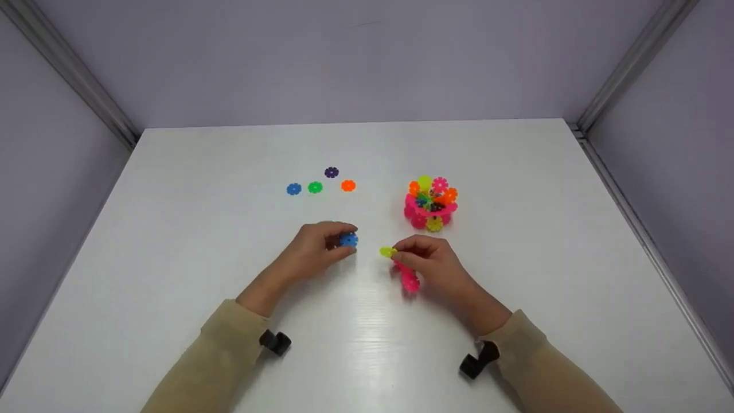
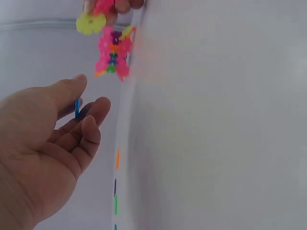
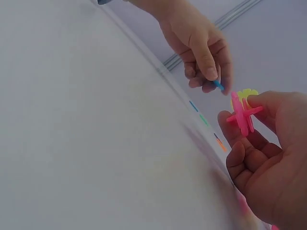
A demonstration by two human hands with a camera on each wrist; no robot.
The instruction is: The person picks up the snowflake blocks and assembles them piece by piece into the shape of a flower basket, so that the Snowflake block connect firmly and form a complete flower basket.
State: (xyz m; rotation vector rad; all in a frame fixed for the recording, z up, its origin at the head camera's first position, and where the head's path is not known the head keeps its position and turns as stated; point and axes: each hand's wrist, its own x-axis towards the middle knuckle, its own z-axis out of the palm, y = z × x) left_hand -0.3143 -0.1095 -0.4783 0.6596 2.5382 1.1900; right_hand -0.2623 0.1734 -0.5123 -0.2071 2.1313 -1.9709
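Note:
Between thumb and fingers my left hand (image 1: 312, 248) pinches a blue notched flower-shaped disc (image 1: 348, 240); in the left wrist view that disc (image 2: 77, 109) shows edge-on. My right hand (image 1: 438, 263) holds a small piece of joined pink discs (image 1: 408, 277) with a yellow disc (image 1: 386, 252) on its left side. The right wrist view shows the pink discs (image 3: 243, 115) crossing each other, the yellow disc (image 3: 245, 97) behind them near the thumb. A gap separates the blue disc from the yellow one, both hands being over the middle of the table.
Beyond the right hand stands a round basket-like build (image 1: 431, 213) of pink, yellow, orange and other discs. Loose discs lie at the back left of the white table (image 1: 200, 218): blue (image 1: 294, 189), green (image 1: 315, 187), purple (image 1: 331, 172) and orange (image 1: 348, 185). Walls enclose the table's back and sides.

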